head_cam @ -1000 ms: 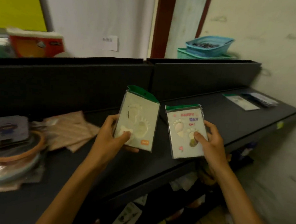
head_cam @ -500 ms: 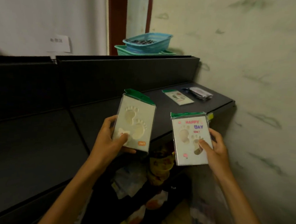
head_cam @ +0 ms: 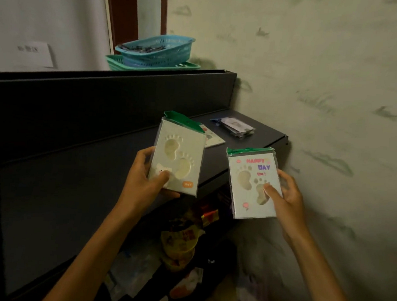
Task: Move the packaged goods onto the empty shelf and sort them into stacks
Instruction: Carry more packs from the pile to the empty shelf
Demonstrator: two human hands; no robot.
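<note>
Dark, matte flat shelf [head_cam: 56, 187] takes up the whole left side, with a tall black back panel [head_cam: 102, 101] behind it. The left hand [head_cam: 143, 184] has its grip closed on a cream footprint pack [head_cam: 179, 158], thumb across the front and fingers behind, held tilted above the shelf. It's a flat rectangle in shiny clear plastic with a green flap on top and two embossed foot shapes (plus a small orange sticker at the bottom corner). Partly hidden behind it, another pack [head_cam: 213, 139] lies flat on the shelf, then a small stack of dark-wrapped packs [head_cam: 236, 128] near the far end. Up on the back panel sits a blue mesh basket [head_cam: 157, 51] nested in a green tray [head_cam: 151, 66]. The right hand [head_cam: 285, 198] pinches a white footprint card pack [head_cam: 252, 184] with colourful lettering, held off the shelf's end, beside the stained wall [head_cam: 326, 88]. Crinkly snack bags [head_cam: 182, 238] fill the shelf below.
</note>
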